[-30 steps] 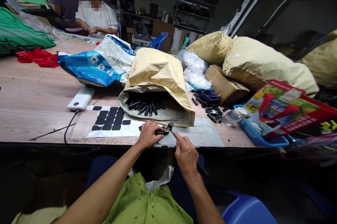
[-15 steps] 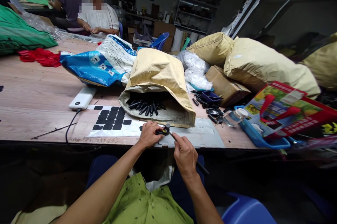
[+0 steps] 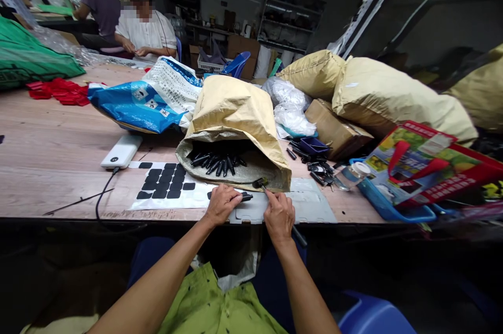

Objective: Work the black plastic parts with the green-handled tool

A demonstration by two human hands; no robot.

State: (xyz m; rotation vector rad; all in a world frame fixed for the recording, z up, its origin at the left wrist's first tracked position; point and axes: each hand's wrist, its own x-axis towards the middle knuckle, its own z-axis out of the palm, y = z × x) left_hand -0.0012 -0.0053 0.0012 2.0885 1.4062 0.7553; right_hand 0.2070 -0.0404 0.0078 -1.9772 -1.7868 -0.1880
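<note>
- At the counter's (image 3: 78,177) near edge, the left hand (image 3: 223,204) is curled around a slim black piece (image 3: 247,197), over the grey board (image 3: 312,207).
- Just beside it, the right hand (image 3: 280,214) has its fingers closed round a small hammer (image 3: 260,182), the head at the sack's lower lip.
- Left of the hands, a white sheet (image 3: 192,199) carries dark rounded patches (image 3: 164,179); a white power bank (image 3: 121,151) lies near it.
- Toward the right corner, a clear jar (image 3: 351,174) stands beside a blue basket (image 3: 373,200).
- Beyond the hands, the tan sack (image 3: 236,98) gapes, black pieces (image 3: 219,163) bunched inside.
- Near the far edge, two people sit working.
</note>
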